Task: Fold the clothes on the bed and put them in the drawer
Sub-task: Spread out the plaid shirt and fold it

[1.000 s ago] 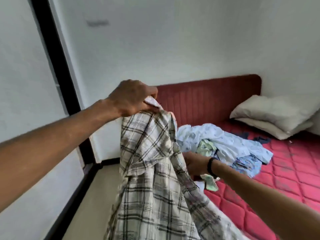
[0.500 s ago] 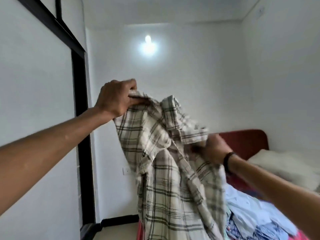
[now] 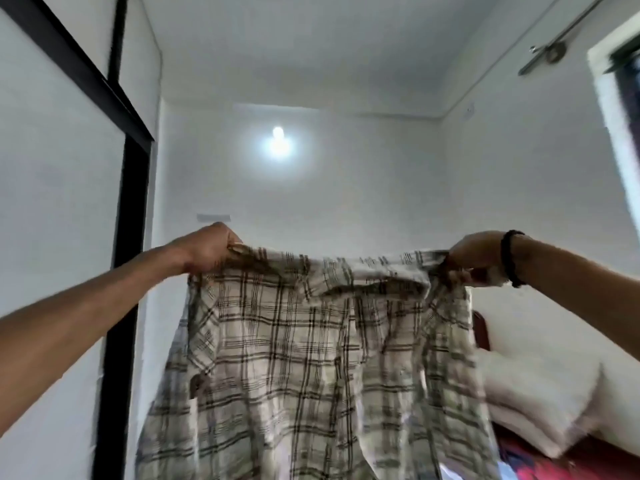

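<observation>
The person holds a cream cotton shirt with a dark plaid check (image 3: 311, 358) up in the air at chest height, spread wide between both hands. The left hand (image 3: 207, 249) grips one shoulder corner with its fingers (image 3: 232, 247) curled round a bunch of the cloth. The right hand (image 3: 474, 256), which wears a black band at the wrist (image 3: 512, 258), pinches the other shoulder corner in the same way. Held by these two top corners, the shirt hangs of its own weight, so the body falls flat and the collar edge runs roughly level between the hands; this looks like the way to shake out creases and find the shirt's shape before folding it. Its lower part runs out of the bottom of the view, so whether the hem touches anything cannot be told.

Behind the shirt at the right lie a pale pillow (image 3: 540, 403) and a strip of red quilted mattress (image 3: 540, 465) of the bed. A black-framed panel (image 3: 128, 271) stands at the left and a lit bulb (image 3: 278, 133) shines on the white wall ahead. No drawer is in view. The folding itself seems not yet begun.
</observation>
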### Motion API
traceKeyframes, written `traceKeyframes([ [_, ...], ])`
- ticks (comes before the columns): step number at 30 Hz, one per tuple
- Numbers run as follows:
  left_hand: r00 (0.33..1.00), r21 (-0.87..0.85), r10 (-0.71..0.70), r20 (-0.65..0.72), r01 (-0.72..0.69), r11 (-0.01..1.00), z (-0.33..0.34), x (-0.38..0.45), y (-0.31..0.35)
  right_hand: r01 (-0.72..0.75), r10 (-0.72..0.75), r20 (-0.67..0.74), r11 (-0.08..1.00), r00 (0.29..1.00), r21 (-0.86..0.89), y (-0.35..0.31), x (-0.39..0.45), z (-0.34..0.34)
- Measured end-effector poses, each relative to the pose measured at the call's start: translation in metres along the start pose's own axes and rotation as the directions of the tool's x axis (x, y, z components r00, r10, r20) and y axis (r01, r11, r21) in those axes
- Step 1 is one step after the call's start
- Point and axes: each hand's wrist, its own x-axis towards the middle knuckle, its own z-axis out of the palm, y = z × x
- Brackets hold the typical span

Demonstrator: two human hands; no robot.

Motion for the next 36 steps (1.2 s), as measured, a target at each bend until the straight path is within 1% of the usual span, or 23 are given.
traceKeyframes([
  [2, 0.964, 0.138, -0.090, -0.249, 0.127, 0.982, -0.004, -0.009, 0.018, -0.037, 0.021, 0.047, 0.921, 0.999, 0.387, -0.003, -0.016, 0.003],
  [3, 0.905, 0.245, -0.087, -0.416, 0.204, 0.948, -0.002, -0.015, 0.030, 0.007, -0.015, 0.014, 0.878, 1.000, 0.478, -0.009, -0.029, 0.008],
  [5, 0.781, 0.302, -0.053, -0.622, 0.302, 0.904, 0.001, -0.026, 0.058, 0.280, -0.199, -0.239, 0.883, 0.950, 0.377, -0.021, -0.056, 0.022],
  [6, 0.748, 0.254, -0.060, -0.661, 0.299, 0.920, 0.000, -0.028, 0.068, 0.445, -0.333, -0.419, 0.872, 0.845, 0.204, -0.024, -0.064, 0.027],
  [7, 0.720, 0.189, -0.070, -0.690, 0.272, 0.943, -0.004, -0.030, 0.079, 0.561, -0.478, -0.572, 0.827, 0.667, -0.038, -0.027, -0.069, 0.031],
  [9, 0.658, 0.083, -0.074, -0.749, 0.205, 0.975, -0.021, -0.035, 0.094, 0.620, -0.681, -0.671, 0.669, 0.292, -0.409, -0.035, -0.078, 0.026],
  [10, 0.607, 0.030, -0.062, -0.792, 0.141, 0.990, -0.032, -0.039, 0.100, 0.641, -0.734, -0.659, 0.588, 0.166, -0.493, -0.039, -0.084, 0.021],
  [12, 0.470, -0.052, -0.053, -0.881, 0.015, 0.999, -0.057, -0.049, 0.116, 0.682, -0.791, -0.610, 0.423, -0.044, -0.597, -0.053, -0.097, 0.008],
  [14, 0.341, -0.067, -0.048, -0.939, -0.045, 0.997, -0.082, -0.058, 0.135, 0.634, -0.794, -0.559, 0.310, -0.237, -0.708, -0.073, -0.114, -0.001],
  [15, 0.313, -0.067, -0.048, -0.948, -0.047, 0.997, -0.093, -0.062, 0.144, 0.583, -0.776, -0.547, 0.297, -0.315, -0.756, -0.082, -0.121, -0.005],
  [16, 0.316, -0.064, -0.047, -0.948, -0.042, 0.997, -0.106, -0.060, 0.153, 0.550, -0.750, -0.556, 0.312, -0.358, -0.775, -0.096, -0.126, -0.011],
  [17, 0.366, -0.067, -0.054, -0.929, -0.023, 0.997, -0.117, -0.054, 0.155, 0.542, -0.730, -0.590, 0.358, -0.346, -0.761, -0.109, -0.130, -0.016],
  [18, 0.452, -0.067, -0.070, -0.889, 0.022, 0.997, -0.127, -0.045, 0.153, 0.527, -0.730, -0.618, 0.416, -0.293, -0.741, -0.121, -0.133, -0.020],
  [21, 0.780, -0.007, -0.156, -0.606, 0.191, 0.981, -0.127, -0.022, 0.139, 0.362, -0.779, -0.624, 0.563, -0.070, -0.743, -0.117, -0.124, -0.017],
  [22, 0.847, 0.026, -0.179, -0.501, 0.222, 0.975, -0.113, -0.017, 0.132, 0.361, -0.784, -0.620, 0.589, 0.038, -0.723, -0.105, -0.119, -0.010],
  [23, 0.893, 0.092, -0.214, -0.396, 0.270, 0.958, -0.098, -0.017, 0.129, 0.383, -0.773, -0.608, 0.625, 0.180, -0.680, -0.094, -0.112, -0.003],
  [24, 0.931, 0.153, -0.252, -0.264, 0.298, 0.942, -0.056, -0.021, 0.116, 0.397, -0.741, -0.563, 0.672, 0.367, -0.625, -0.054, -0.100, 0.014],
  [26, 0.946, 0.257, -0.289, -0.145, 0.318, 0.913, 0.005, -0.027, 0.084, 0.413, -0.703, -0.509, 0.707, 0.496, -0.574, 0.003, -0.081, 0.037],
  [28, 0.956, 0.296, -0.293, 0.035, 0.270, 0.916, 0.095, -0.059, 0.046, 0.349, -0.614, -0.419, 0.757, 0.669, -0.552, 0.091, -0.070, 0.074],
  [29, 0.943, 0.246, -0.305, 0.129, 0.268, 0.931, 0.151, -0.084, 0.027, 0.295, -0.538, -0.362, 0.785, 0.761, -0.545, 0.148, -0.063, 0.095],
  [31, 0.911, 0.064, -0.288, 0.294, 0.282, 0.957, 0.251, -0.146, -0.003, 0.195, -0.374, -0.263, 0.831, 0.889, -0.521, 0.261, -0.059, 0.140],
  [34, 0.889, -0.064, -0.272, 0.369, 0.316, 0.947, 0.378, -0.232, -0.047, 0.044, -0.159, -0.178, 0.852, 0.971, -0.522, 0.411, -0.074, 0.195],
  [36, 0.883, -0.069, -0.245, 0.401, 0.296, 0.953, 0.445, -0.264, -0.076, -0.015, -0.065, -0.132, 0.848, 0.989, -0.530, 0.471, -0.085, 0.217],
])
